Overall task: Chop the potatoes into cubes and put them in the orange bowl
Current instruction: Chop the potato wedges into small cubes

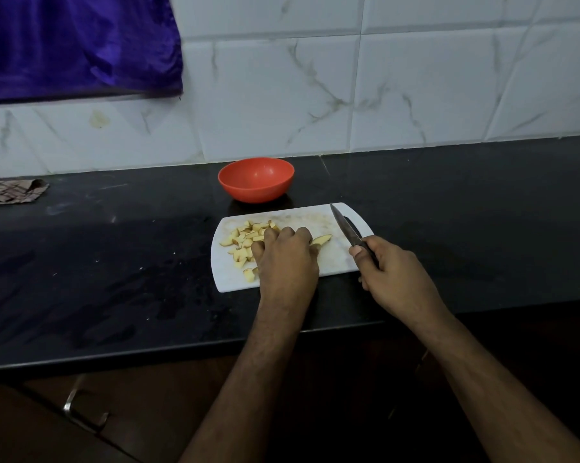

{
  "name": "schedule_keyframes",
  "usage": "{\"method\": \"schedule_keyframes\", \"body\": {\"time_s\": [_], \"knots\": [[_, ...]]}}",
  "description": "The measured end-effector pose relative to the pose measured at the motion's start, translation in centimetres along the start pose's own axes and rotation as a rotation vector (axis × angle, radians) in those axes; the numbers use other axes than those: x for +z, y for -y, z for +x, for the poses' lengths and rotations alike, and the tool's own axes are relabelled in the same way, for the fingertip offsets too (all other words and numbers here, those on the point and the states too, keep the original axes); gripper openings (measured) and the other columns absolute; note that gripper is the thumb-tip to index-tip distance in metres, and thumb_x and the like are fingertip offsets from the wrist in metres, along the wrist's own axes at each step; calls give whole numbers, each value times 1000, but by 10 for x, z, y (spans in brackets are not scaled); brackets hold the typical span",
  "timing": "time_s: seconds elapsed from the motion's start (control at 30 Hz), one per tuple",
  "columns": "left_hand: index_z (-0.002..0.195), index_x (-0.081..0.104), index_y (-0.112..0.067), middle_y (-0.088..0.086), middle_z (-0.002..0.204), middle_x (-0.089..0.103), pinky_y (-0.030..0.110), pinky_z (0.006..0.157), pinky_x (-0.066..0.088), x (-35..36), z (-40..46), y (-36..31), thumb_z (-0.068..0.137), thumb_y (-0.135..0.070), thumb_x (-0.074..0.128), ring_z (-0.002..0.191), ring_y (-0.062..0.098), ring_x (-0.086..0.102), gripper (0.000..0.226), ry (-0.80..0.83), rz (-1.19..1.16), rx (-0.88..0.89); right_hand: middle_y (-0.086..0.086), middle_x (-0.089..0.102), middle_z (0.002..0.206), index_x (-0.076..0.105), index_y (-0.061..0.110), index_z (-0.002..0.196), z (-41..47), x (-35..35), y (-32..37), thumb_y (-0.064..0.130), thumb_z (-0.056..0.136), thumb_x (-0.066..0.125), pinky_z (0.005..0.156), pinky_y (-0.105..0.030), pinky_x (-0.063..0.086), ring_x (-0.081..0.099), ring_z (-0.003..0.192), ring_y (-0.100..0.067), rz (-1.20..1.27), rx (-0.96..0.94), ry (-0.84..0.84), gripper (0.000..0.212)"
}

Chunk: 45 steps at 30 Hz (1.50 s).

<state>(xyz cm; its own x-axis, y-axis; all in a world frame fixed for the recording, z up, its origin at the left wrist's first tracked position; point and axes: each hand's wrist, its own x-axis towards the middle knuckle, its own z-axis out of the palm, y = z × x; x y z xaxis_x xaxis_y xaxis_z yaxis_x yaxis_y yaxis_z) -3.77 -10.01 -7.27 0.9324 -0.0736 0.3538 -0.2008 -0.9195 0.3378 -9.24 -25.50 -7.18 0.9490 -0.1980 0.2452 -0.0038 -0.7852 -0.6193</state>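
Observation:
A white cutting board [328, 262] lies on the black counter. Several pale potato cubes [243, 242] are heaped on its left half. My left hand [287, 259] is over the pile with its fingers curled around some pieces. One longer potato slice [322, 239] sticks out just right of that hand. My right hand [393, 275] grips the dark handle of a knife [345, 228], whose blade is raised off the board's right side and points away from me. The orange bowl [256, 179] stands behind the board near the wall, and nothing shows inside it.
The black counter [115, 262] stretches left and right of the board. A checked cloth [9, 192] lies at its far left by the tiled wall. A purple cloth [75, 45] hangs at the upper left. Cabinet handles [81, 409] sit below the counter's front edge.

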Motion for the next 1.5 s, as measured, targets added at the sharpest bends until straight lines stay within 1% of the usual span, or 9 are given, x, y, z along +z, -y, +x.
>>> {"method": "schedule_keyframes", "body": {"time_s": [0.37,0.57,0.8,0.93,1.03,1.2,1.27,1.4,1.5], "knots": [[116,67,-23,-1,119,60,44,102,29,-2,0,1,99,-36,55,121,22,41,24,30,-24,-7,3,68,70,64,29,102,1,-4,5,49,103,43,71,-43,57,67,68,-11,-21,6,45,28],[115,64,-25,-4,118,61,43,101,27,-2,0,3,95,-36,60,121,20,42,23,23,-115,-15,3,71,80,66,21,88,2,-17,12,55,102,40,72,-42,57,66,72,-14,-140,55,153,45],[112,66,-27,-7,104,65,41,99,27,-2,-1,4,94,-41,62,117,18,45,23,18,-183,-16,-4,70,86,70,16,93,2,-20,19,48,105,37,69,-37,54,65,74,-20,-293,142,304,47],[94,71,-25,-9,85,66,40,91,25,-3,-4,2,94,-51,55,109,17,47,31,-26,-239,-17,-5,67,90,63,15,88,7,-14,27,47,105,36,70,-36,50,64,83,-23,-368,142,295,45],[74,66,-22,-9,76,60,39,86,21,-5,-7,4,95,-43,48,102,17,46,35,-60,-268,-42,-5,62,88,52,19,79,13,-12,39,48,105,37,69,-33,43,62,84,-24,-413,139,328,41],[92,75,-28,-8,108,61,41,91,23,-6,-7,12,93,-45,64,120,19,40,21,9,-205,-55,-2,60,84,58,16,95,10,-16,48,46,107,32,64,-32,44,61,78,-19,-371,134,308,41],[99,75,-31,-9,117,59,40,92,21,-6,-7,13,90,-47,68,124,18,37,20,20,-218,-52,-5,63,83,60,14,102,3,-18,51,44,107,31,63,-38,55,68,74,-24,-334,176,330,42],[123,68,-33,-9,127,60,42,95,24,-5,-5,14,91,-48,68,127,19,34,36,58,-211,-36,-8,69,74,57,15,103,-7,-19,57,40,108,30,54,-33,59,72,58,-25,-281,238,387,38],[120,71,-30,-9,124,62,43,96,25,-6,-5,12,91,-49,66,125,19,35,34,57,-199,-42,-4,64,77,57,16,97,-5,-14,54,42,106,35,57,-35,53,64,64,-19,-391,84,302,36]]}}
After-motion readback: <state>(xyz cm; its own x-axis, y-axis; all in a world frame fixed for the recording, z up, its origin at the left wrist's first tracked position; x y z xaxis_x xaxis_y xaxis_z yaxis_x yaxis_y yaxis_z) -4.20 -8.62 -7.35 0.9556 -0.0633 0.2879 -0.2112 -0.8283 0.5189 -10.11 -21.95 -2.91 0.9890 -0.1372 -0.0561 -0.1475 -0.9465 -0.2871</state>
